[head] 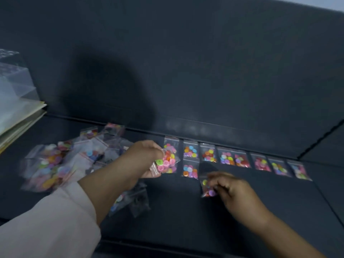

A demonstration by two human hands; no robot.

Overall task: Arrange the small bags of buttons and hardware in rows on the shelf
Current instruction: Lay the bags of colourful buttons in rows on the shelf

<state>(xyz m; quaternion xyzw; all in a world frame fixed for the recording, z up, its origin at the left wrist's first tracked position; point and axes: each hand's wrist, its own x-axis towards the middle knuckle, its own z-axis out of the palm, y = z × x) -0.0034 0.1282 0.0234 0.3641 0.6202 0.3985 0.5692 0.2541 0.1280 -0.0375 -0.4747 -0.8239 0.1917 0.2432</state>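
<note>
Small clear bags of coloured buttons lie on a dark shelf (242, 211). Several bags form a back row (227, 157) running to the right, and a second-row bag (189, 170) lies in front of its left part. My left hand (143, 159) holds one bag of pink and green buttons (164, 163) just left of the rows. My right hand (234, 190) pinches another bag (207, 187) low over the shelf, right of the second-row bag. A loose pile of bags (61, 161) sits at the left.
Two more bags (130, 200) lie under my left forearm. A stack of pale sheets and clear plastic (16, 108) stands at the far left edge. The shelf's dark back wall (204, 71) rises just behind the back row.
</note>
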